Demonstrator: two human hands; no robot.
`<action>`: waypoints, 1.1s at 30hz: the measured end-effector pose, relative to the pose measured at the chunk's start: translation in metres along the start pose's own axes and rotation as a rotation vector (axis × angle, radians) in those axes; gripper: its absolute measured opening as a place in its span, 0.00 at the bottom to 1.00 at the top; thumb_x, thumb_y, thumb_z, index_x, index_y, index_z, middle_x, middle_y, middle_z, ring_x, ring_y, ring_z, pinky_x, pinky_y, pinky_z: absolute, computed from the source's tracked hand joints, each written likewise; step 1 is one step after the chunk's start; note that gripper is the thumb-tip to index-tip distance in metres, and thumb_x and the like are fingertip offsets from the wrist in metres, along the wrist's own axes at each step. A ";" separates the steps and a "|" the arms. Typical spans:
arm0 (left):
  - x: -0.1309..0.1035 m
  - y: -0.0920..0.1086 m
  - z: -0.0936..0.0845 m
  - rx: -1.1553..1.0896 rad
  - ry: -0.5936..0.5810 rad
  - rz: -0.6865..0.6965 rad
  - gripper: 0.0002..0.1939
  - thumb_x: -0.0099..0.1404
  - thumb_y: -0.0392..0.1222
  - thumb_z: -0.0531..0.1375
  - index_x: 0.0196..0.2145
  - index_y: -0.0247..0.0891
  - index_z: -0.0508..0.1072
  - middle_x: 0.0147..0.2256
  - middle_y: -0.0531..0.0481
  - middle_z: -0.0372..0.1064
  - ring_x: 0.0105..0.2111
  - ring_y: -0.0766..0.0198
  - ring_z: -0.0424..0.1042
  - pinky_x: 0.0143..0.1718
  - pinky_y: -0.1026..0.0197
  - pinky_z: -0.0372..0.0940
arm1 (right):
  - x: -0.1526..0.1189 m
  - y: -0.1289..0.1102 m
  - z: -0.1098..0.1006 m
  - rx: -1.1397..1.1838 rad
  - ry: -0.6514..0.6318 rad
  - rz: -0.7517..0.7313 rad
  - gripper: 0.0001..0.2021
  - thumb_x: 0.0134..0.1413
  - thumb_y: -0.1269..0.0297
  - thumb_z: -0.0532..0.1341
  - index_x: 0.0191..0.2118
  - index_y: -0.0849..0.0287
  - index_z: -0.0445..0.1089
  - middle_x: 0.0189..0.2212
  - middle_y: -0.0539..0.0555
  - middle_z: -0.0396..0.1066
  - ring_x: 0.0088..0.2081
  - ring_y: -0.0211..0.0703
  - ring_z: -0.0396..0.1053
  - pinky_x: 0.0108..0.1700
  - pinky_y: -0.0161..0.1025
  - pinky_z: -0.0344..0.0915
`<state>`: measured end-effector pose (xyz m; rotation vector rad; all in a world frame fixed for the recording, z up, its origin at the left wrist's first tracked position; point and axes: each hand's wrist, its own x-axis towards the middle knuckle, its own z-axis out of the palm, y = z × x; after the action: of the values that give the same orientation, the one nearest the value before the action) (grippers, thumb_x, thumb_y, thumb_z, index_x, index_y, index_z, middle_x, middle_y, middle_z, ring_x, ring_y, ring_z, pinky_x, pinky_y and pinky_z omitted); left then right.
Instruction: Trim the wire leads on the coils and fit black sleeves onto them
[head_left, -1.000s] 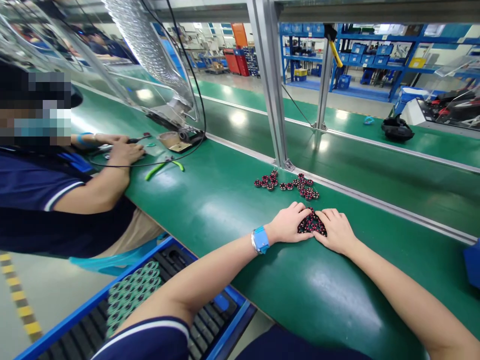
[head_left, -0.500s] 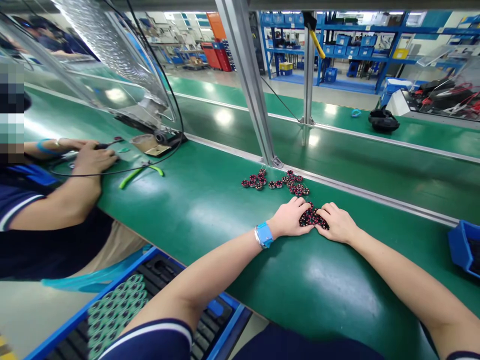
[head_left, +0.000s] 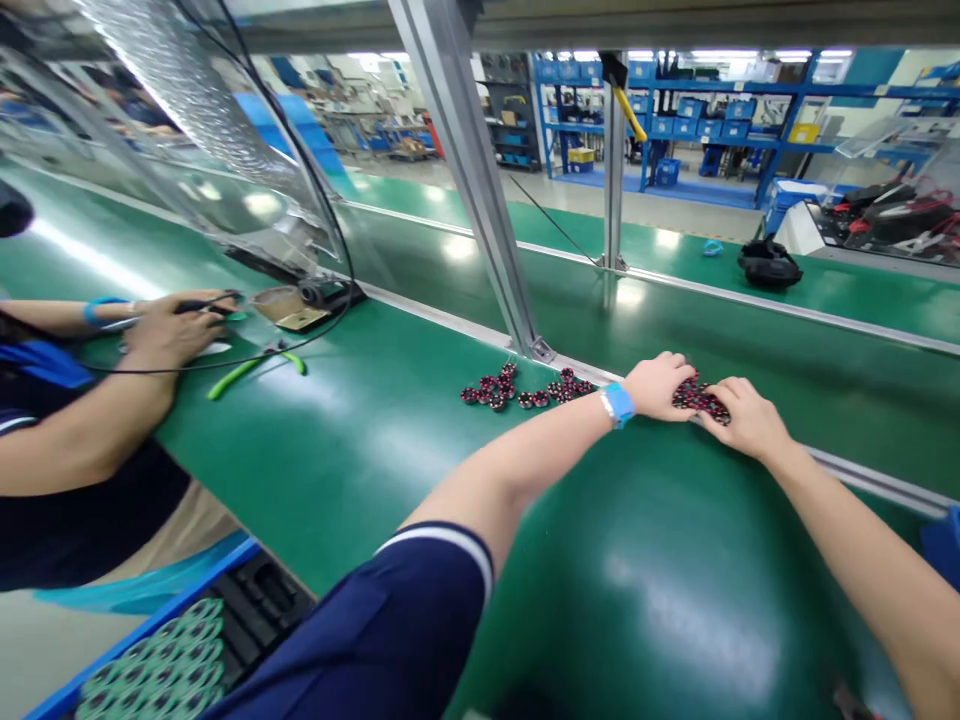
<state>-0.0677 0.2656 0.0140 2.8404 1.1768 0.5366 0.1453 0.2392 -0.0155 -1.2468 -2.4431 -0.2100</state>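
Left grip (head_left: 660, 388) and right grip (head_left: 750, 420) clasp clustered parts (head_left: 702, 398) — small, dark, red-flecked.

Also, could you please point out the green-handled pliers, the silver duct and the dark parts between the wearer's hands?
Green-handled pliers (head_left: 238, 378): head view, on the lower handle.
Silver duct (head_left: 193, 103): head view, on its crinkled side.
Dark parts (head_left: 699, 398): head view, middle of the cluster.

Green benchtop (head_left: 360, 440): smooth, glossy surf. w/ light glare; red-black round pcs (head_left: 699, 398) look bumpy, part metallic. Upright post (head_left: 469, 170) = dull silvery metal, flex. duct (head_left: 191, 95) crinkly shiny foil, navy sleeve (head_left: 375, 640) matt cloth, plier handles (head_left: 234, 380) plastic-type.
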 end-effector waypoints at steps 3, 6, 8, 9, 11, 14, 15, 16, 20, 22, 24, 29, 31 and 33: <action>0.051 -0.016 0.023 0.037 -0.030 0.017 0.31 0.56 0.58 0.61 0.50 0.33 0.69 0.46 0.38 0.66 0.47 0.48 0.65 0.46 0.51 0.66 | 0.014 0.046 0.020 -0.027 0.043 0.044 0.17 0.59 0.54 0.54 0.47 0.59 0.70 0.41 0.62 0.70 0.46 0.56 0.66 0.38 0.47 0.68; 0.077 -0.030 0.053 0.049 -0.086 0.012 0.29 0.57 0.57 0.61 0.49 0.33 0.70 0.46 0.38 0.66 0.46 0.49 0.67 0.44 0.52 0.67 | 0.021 0.076 0.046 -0.023 0.034 0.073 0.17 0.59 0.54 0.53 0.44 0.59 0.71 0.39 0.61 0.70 0.44 0.57 0.67 0.36 0.47 0.68; 0.079 -0.035 0.064 0.047 -0.114 -0.001 0.30 0.58 0.59 0.60 0.50 0.33 0.69 0.46 0.37 0.66 0.46 0.48 0.67 0.44 0.51 0.67 | 0.023 0.086 0.056 -0.029 -0.032 0.089 0.18 0.59 0.51 0.53 0.44 0.59 0.70 0.40 0.61 0.71 0.44 0.57 0.68 0.35 0.48 0.68; 0.076 -0.036 0.065 0.044 -0.120 -0.008 0.33 0.57 0.61 0.60 0.52 0.33 0.67 0.48 0.36 0.65 0.47 0.47 0.66 0.44 0.49 0.66 | 0.024 0.087 0.057 -0.036 -0.077 0.095 0.19 0.58 0.50 0.53 0.45 0.59 0.70 0.41 0.61 0.71 0.44 0.57 0.68 0.36 0.48 0.68; 0.061 -0.037 0.053 0.024 -0.092 -0.025 0.43 0.53 0.66 0.60 0.58 0.34 0.61 0.54 0.33 0.61 0.51 0.43 0.64 0.47 0.44 0.65 | 0.026 0.081 0.052 -0.072 -0.131 0.117 0.25 0.55 0.44 0.54 0.48 0.60 0.69 0.45 0.63 0.70 0.46 0.61 0.67 0.37 0.52 0.69; 0.010 -0.039 0.012 -0.062 0.083 -0.051 0.55 0.48 0.71 0.61 0.63 0.34 0.53 0.62 0.31 0.52 0.60 0.39 0.55 0.55 0.38 0.58 | 0.027 0.047 0.037 -0.089 -0.023 0.133 0.38 0.48 0.37 0.58 0.57 0.62 0.63 0.54 0.69 0.63 0.53 0.70 0.62 0.47 0.63 0.64; -0.015 -0.042 -0.003 -0.104 0.162 -0.061 0.55 0.47 0.71 0.62 0.63 0.35 0.53 0.62 0.32 0.52 0.60 0.41 0.54 0.57 0.39 0.56 | 0.026 0.029 0.035 -0.044 0.025 0.109 0.41 0.47 0.36 0.59 0.59 0.62 0.60 0.57 0.70 0.61 0.56 0.71 0.60 0.51 0.65 0.61; -0.044 -0.046 -0.017 -0.143 0.244 -0.079 0.54 0.48 0.70 0.62 0.63 0.35 0.53 0.62 0.33 0.52 0.61 0.44 0.54 0.60 0.42 0.54 | 0.026 0.009 0.034 0.035 0.045 0.060 0.44 0.46 0.36 0.60 0.62 0.62 0.56 0.58 0.69 0.59 0.58 0.69 0.59 0.55 0.63 0.59; -0.175 -0.072 -0.046 -0.246 0.549 -0.437 0.53 0.45 0.65 0.67 0.62 0.37 0.55 0.62 0.34 0.52 0.63 0.42 0.52 0.63 0.40 0.49 | 0.033 -0.069 0.056 0.337 -0.104 -0.127 0.52 0.43 0.37 0.63 0.68 0.58 0.41 0.64 0.65 0.53 0.63 0.61 0.55 0.61 0.57 0.58; -0.231 -0.088 -0.047 -0.299 0.661 -0.669 0.53 0.47 0.65 0.66 0.63 0.36 0.52 0.62 0.33 0.50 0.63 0.41 0.52 0.62 0.38 0.49 | 0.047 -0.097 0.073 0.384 -0.137 -0.153 0.56 0.40 0.36 0.64 0.69 0.57 0.38 0.64 0.65 0.51 0.63 0.63 0.54 0.61 0.59 0.57; -0.273 -0.102 -0.046 -0.309 0.710 -0.783 0.51 0.52 0.64 0.63 0.64 0.36 0.47 0.63 0.32 0.48 0.62 0.42 0.54 0.60 0.37 0.53 | 0.067 -0.116 0.089 0.418 -0.131 -0.176 0.57 0.39 0.37 0.65 0.69 0.57 0.38 0.65 0.66 0.51 0.63 0.63 0.54 0.61 0.60 0.56; -0.313 -0.132 -0.048 -0.418 0.695 -0.860 0.58 0.45 0.60 0.70 0.64 0.33 0.47 0.62 0.27 0.50 0.61 0.40 0.58 0.58 0.39 0.57 | 0.115 -0.162 0.113 0.506 -0.125 -0.317 0.56 0.39 0.39 0.67 0.68 0.60 0.41 0.64 0.66 0.52 0.64 0.61 0.54 0.63 0.57 0.54; -0.314 -0.139 -0.048 -0.488 0.681 -0.847 0.59 0.44 0.58 0.71 0.65 0.33 0.48 0.63 0.27 0.51 0.61 0.40 0.58 0.58 0.38 0.57 | 0.127 -0.184 0.117 0.521 -0.125 -0.340 0.57 0.38 0.39 0.67 0.68 0.61 0.42 0.65 0.67 0.51 0.64 0.61 0.53 0.64 0.57 0.54; -0.315 -0.144 -0.046 -0.552 0.686 -0.834 0.59 0.43 0.57 0.72 0.65 0.35 0.48 0.63 0.28 0.51 0.62 0.40 0.56 0.59 0.38 0.55 | 0.139 -0.206 0.121 0.540 -0.131 -0.342 0.58 0.35 0.39 0.68 0.68 0.63 0.42 0.64 0.69 0.52 0.64 0.62 0.53 0.63 0.58 0.54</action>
<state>-0.3878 0.1460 -0.0600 1.5234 1.7566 1.4845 -0.1270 0.2575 -0.0606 -0.6263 -2.5605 0.4286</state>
